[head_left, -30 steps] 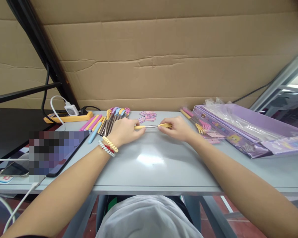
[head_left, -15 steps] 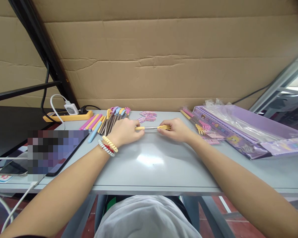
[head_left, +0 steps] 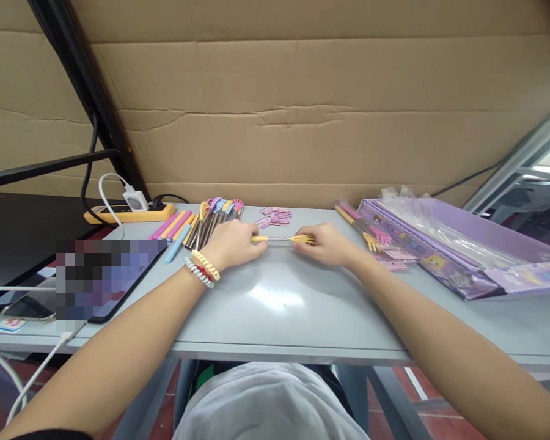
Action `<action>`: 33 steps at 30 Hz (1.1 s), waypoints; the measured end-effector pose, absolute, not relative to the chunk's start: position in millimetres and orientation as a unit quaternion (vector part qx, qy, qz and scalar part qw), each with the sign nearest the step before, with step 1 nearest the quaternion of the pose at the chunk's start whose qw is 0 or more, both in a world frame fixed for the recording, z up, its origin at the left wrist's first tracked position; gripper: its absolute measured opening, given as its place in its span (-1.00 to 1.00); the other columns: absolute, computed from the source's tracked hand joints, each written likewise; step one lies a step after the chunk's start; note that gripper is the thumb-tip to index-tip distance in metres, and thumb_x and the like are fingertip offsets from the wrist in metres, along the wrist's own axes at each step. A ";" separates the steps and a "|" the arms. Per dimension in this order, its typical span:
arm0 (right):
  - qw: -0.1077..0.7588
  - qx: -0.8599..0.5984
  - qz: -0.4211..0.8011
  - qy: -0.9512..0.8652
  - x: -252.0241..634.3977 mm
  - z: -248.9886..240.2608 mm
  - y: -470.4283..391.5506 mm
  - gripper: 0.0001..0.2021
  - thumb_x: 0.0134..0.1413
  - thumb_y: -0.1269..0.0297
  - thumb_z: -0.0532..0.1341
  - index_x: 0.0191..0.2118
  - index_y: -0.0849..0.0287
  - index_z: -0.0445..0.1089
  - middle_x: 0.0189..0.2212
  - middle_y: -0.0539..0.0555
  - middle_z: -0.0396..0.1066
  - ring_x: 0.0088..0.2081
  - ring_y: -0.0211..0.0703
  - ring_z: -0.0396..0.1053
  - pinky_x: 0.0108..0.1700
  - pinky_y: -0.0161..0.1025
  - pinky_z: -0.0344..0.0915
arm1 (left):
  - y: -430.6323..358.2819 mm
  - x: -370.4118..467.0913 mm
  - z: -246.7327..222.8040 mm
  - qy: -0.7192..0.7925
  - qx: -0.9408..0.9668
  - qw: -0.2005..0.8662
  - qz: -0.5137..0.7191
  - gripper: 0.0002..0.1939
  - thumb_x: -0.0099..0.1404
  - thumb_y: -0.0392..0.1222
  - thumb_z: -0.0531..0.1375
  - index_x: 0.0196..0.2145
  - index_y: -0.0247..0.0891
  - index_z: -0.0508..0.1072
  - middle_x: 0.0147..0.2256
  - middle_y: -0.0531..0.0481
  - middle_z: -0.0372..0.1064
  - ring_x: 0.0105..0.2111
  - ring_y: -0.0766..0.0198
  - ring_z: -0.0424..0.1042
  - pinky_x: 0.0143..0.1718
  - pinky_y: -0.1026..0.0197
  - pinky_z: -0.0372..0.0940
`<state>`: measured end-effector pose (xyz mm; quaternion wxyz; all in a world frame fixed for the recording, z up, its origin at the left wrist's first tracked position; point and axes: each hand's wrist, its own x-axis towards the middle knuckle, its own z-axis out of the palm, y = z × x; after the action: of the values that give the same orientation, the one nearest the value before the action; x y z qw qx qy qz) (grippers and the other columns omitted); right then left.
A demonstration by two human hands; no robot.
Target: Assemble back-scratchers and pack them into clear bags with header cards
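Left hand: closed on the handle end of a yellow hand-headed stick. Right hand: pinching its yellow head. Stick: roughly level, metal rod bare between the hands, well left of the purple box. Change over the last second: I see almost none, same grip, slight view shift; I judge the work on this piece paused or very fine. Wrapped sticks: just left of the box. Bundled sticks, coloured tubes: far left of it.

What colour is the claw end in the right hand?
Yellow: the claw end shows in the head view.
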<state>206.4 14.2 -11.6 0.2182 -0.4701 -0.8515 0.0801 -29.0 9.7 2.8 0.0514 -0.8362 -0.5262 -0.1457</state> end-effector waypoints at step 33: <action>0.143 -0.495 0.109 -0.850 206.1 -10.5 14.5 -0.76 0.03 0.14 0.13 -0.32 0.18 0.43 -0.56 -0.01 0.38 -0.52 -0.26 0.23 -0.45 -0.32 0.07 | 14.4 -30.5 -2.0 -0.532 -0.837 0.044 -0.116 -0.60 0.15 0.07 -0.03 -0.32 -0.14 0.52 -0.46 -0.05 0.47 -0.37 0.06 0.46 -0.41 0.17 0.22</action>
<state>206.1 14.5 -10.5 0.1434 -0.4954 -0.8498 0.1093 -30.5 14.4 -2.0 0.0441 -0.8373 -0.5325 -0.1159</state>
